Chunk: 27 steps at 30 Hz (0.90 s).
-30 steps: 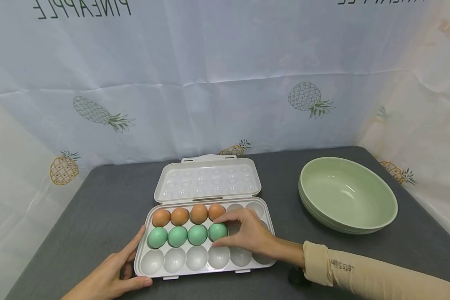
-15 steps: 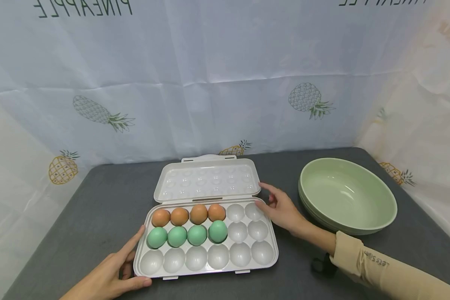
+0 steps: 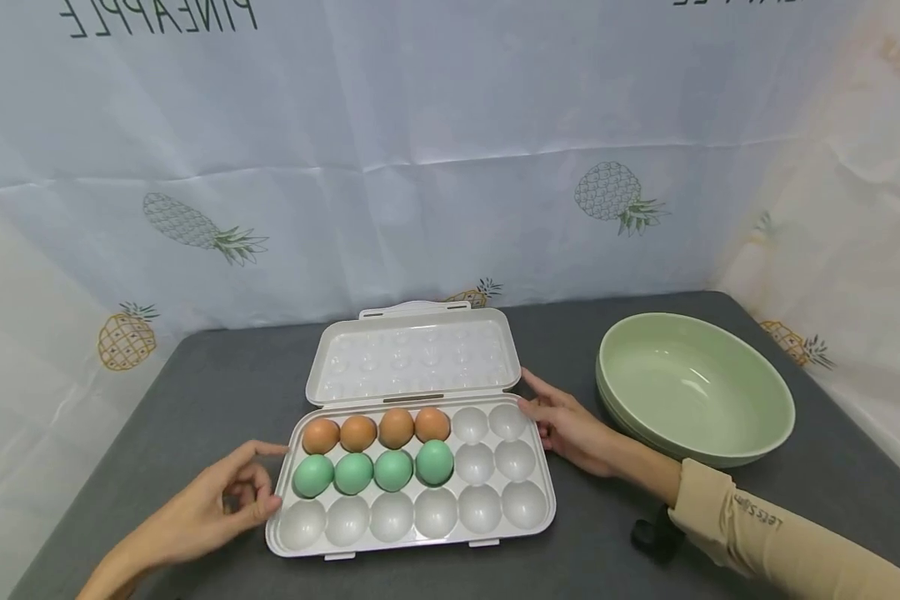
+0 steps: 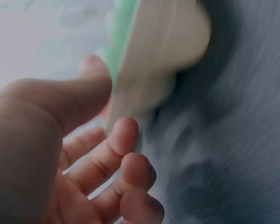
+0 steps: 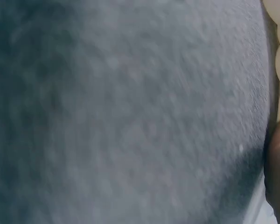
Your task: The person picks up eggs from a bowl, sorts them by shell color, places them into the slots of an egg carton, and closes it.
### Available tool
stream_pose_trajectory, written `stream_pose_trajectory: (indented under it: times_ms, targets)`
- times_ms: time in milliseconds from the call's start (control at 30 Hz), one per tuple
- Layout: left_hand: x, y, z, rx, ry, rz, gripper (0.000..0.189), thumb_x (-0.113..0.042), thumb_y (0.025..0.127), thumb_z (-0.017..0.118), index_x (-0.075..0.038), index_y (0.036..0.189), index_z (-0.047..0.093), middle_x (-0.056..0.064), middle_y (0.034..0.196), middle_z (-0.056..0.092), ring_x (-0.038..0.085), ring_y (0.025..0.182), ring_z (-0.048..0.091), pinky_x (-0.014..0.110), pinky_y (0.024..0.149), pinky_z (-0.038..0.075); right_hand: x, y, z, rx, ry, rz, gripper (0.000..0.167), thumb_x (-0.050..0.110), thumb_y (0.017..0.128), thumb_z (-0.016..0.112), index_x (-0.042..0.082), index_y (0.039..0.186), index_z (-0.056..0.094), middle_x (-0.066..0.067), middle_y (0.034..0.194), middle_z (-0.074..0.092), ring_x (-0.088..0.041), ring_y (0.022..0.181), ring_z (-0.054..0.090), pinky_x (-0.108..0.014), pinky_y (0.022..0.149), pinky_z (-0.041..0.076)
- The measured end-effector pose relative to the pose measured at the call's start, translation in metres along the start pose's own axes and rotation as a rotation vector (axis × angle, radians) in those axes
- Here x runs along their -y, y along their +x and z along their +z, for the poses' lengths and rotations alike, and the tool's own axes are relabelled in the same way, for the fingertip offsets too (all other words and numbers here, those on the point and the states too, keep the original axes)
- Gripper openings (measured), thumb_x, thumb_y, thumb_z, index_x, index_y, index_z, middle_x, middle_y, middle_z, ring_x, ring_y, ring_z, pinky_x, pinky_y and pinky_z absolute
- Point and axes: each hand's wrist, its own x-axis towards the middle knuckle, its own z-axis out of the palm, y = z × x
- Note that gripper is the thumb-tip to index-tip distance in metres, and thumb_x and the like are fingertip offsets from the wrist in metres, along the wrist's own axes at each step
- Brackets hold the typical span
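Note:
A white plastic egg carton [image 3: 435, 543] lies on the dark table with its lid [image 3: 412, 358] folded back. Four orange-brown eggs, or rather several brown eggs [image 3: 396, 428], fill part of the back row. Several green eggs [image 3: 354, 474] sit in the middle row; the front row's cups are bare. My left hand [image 3: 213, 500] is at the carton's left side, index finger reaching to its edge, the other fingers loosely bent. At the right back corner, my right hand [image 3: 577, 429] holds the carton, index finger at the lid's edge and thumb at the tray's rim.
Stacked pale green bowls [image 3: 693, 392] stand at the back right, close beyond my right forearm. A pineapple-print curtain [image 3: 420, 208] hangs behind the table [image 3: 228, 375].
My right hand left the last green egg and moved to the carton's right back corner. My left thumb came off the front left corner. The lid's far edge has risen slightly.

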Motion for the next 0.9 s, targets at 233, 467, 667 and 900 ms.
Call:
stream_pose_trajectory:
  times_ms: [233, 467, 667, 900]
  targets:
    - [0.025, 0.042, -0.032, 0.241, -0.245, -0.196, 0.100, -0.006, 0.091, 0.074, 0.003, 0.162, 0.004, -0.004, 0.091, 0.058, 0.003, 0.063, 0.055, 0.027, 0.047, 0.045, 0.005, -0.001, -0.005, 0.045, 0.000, 0.055, 0.079, 0.026, 0.108, 0.051, 0.027, 0.166, -0.002, 0.011, 0.071, 0.044, -0.002, 0.060, 0.039, -0.017, 0.060, 0.036]
    - [0.028, 0.076, -0.049, 0.446, -0.336, -0.271, 0.122, -0.006, 0.088, 0.078, -0.001, 0.159, -0.022, -0.003, 0.094, 0.057, 0.000, 0.066, 0.050, 0.025, 0.052, 0.041, 0.010, -0.003, -0.009, 0.070, 0.018, 0.045, 0.078, 0.026, 0.109, 0.051, 0.028, 0.165, -0.003, 0.010, 0.066, 0.032, -0.004, 0.056, 0.028, -0.018, 0.057, 0.029]
    - [0.031, 0.075, -0.049, 0.449, -0.369, -0.271, 0.120, -0.005, 0.089, 0.076, 0.003, 0.157, -0.022, -0.006, 0.092, 0.057, 0.000, 0.066, 0.050, 0.025, 0.050, 0.038, 0.009, -0.003, -0.009, 0.065, 0.008, 0.015, 0.080, 0.025, 0.107, 0.053, 0.032, 0.165, -0.001, 0.009, 0.071, 0.037, -0.004, 0.057, 0.028, -0.018, 0.057, 0.028]
    - [0.034, 0.058, -0.039, 0.312, -0.341, -0.138, 0.111, 0.001, 0.090, 0.073, 0.002, 0.159, -0.014, -0.005, 0.090, 0.057, -0.001, 0.063, 0.052, 0.028, 0.044, 0.043, 0.003, -0.003, -0.010, -0.024, -0.138, -0.120, 0.075, 0.020, 0.104, 0.060, 0.019, 0.164, 0.015, 0.010, 0.072, 0.041, -0.004, 0.059, 0.032, -0.019, 0.057, 0.033]
